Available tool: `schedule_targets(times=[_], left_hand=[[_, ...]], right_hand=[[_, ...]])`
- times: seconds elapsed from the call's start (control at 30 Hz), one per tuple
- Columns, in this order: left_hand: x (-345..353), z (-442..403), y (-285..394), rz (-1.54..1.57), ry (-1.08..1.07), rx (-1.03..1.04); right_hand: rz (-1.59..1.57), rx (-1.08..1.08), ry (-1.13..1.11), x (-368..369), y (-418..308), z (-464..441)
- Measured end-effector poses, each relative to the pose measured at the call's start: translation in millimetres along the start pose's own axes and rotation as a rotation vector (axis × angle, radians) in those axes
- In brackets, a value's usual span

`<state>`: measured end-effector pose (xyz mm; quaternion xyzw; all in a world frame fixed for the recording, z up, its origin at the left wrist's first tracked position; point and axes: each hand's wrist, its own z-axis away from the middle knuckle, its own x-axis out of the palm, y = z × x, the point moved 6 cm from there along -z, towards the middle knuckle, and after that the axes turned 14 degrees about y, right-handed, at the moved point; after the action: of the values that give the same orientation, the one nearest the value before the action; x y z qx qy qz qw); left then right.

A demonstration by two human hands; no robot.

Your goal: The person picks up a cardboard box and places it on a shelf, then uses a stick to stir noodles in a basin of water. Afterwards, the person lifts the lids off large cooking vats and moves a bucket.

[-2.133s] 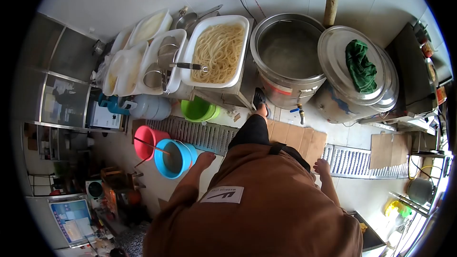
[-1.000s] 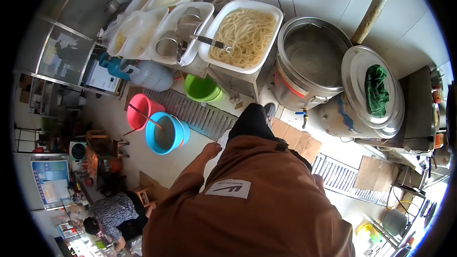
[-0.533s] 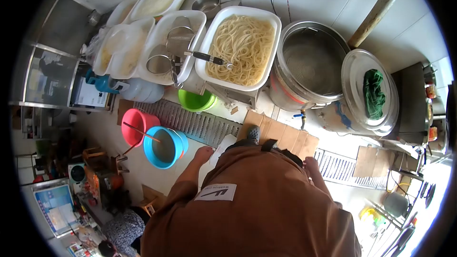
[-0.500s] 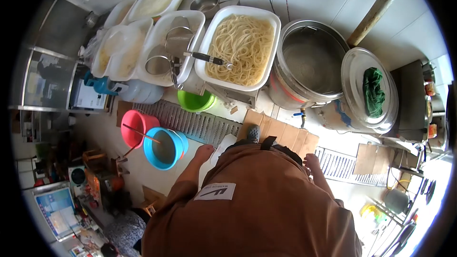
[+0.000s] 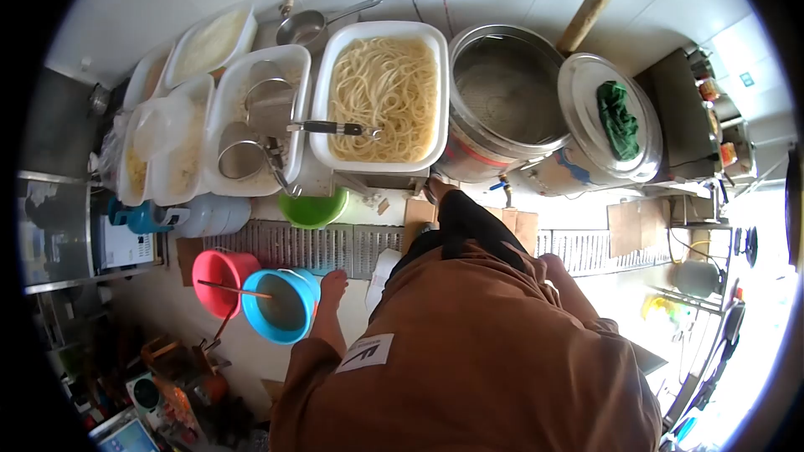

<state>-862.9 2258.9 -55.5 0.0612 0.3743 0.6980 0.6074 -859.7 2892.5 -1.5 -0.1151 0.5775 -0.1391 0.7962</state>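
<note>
My left hand (image 5: 334, 283) hangs beside my body, its fingers loosely curled with nothing seen in them. It is nearest to a blue bucket (image 5: 314, 286) holding murky liquid, apart from its rim. My right hand (image 5: 550, 265) hangs at my other side, mostly hidden by the brown shirt, so its fingers do not show clearly. Ahead stands a white tub (image 5: 320, 138) full of noodles (image 5: 385, 92). A black-handled strainer (image 5: 270, 109) lies across the tubs, its handle over the noodles. Another strainer (image 5: 241, 159) rests beside it.
Right of the noodles stands a large steel pot (image 5: 507, 88) of cloudy liquid. A lid (image 5: 582, 88) with a green cloth (image 5: 617, 120) lies beyond it. On the floor are a red bucket (image 5: 219, 272), a green basin (image 5: 311, 209) and a metal grate (image 5: 293, 244). A saucepan (image 5: 301, 29) sits behind the tubs.
The view has shifted, and the tubs and pot now appear further left. One foot has stepped forward toward the counter. My left hand has swung closer to the blue bucket.
</note>
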Motion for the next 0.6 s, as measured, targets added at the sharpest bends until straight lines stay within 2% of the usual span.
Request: schedule_targets(times=[0.07,0.1,0.13,0.17,0.2,0.23,0.27,0.3,0.37,0.4,0.47,0.5,0.57,0.6], left_hand=[[-1.2,2.7,-21.3,0.03,-0.023,-0.066],[-1.1,5.0,-32.1,0.033,-0.018,-0.077],[-2.0,7.6,-42.9,0.035,-0.012,-0.088],[-3.4,4.4,-63.4,0.035,-0.019,-0.08],[-0.1,-1.3,-74.6,-0.126,-0.1,0.188],[4.4,1.2,-71.6,-0.211,-0.147,0.324],[8.5,5.1,-68.0,-0.288,-0.181,0.464],[9.9,13.5,-70.8,-0.308,-0.195,0.393],[13.1,19.3,-71.8,-0.337,-0.213,0.327],[13.9,25.6,-65.5,-0.341,-0.142,0.689],[9.9,23.0,-67.3,-0.329,-0.12,0.838],[8.9,32.8,-54.1,-0.324,-0.105,0.912],[15.7,52.2,-34.3,-0.688,-0.108,1.228],[17.2,51.9,-25.2,-0.693,-0.113,1.232]], right_hand=[[0.124,0.033,-0.056,7.9,24.6,-2.9],[0.424,-0.12,-0.147,-1.0,16.5,-8.9],[0.349,0.0,-0.138,-1.4,27.1,-18.7],[0.351,-0.022,-0.087,-12.2,18.8,-24.7],[0.361,-0.045,-0.084,-19.6,9.5,-32.3],[0.37,-0.068,-0.082,-26.4,2.0,-39.9],[0.486,-0.428,0.039,-27.5,-8.4,-46.9],[0.485,-0.423,0.046,-33.8,-20.8,-53.2],[-0.52,0.546,0.097,-38.9,-13.5,-64.0],[-0.527,0.555,0.102,-34.1,-16.3,-71.6],[-0.519,0.385,0.176,-28.7,-28.8,-89.9],[-0.527,0.396,0.185,-29.3,-34.0,-92.8],[-0.516,0.319,0.205,-30.3,-46.9,-98.9],[-0.495,0.282,0.32,-34.4,-51.3,-97.1]])
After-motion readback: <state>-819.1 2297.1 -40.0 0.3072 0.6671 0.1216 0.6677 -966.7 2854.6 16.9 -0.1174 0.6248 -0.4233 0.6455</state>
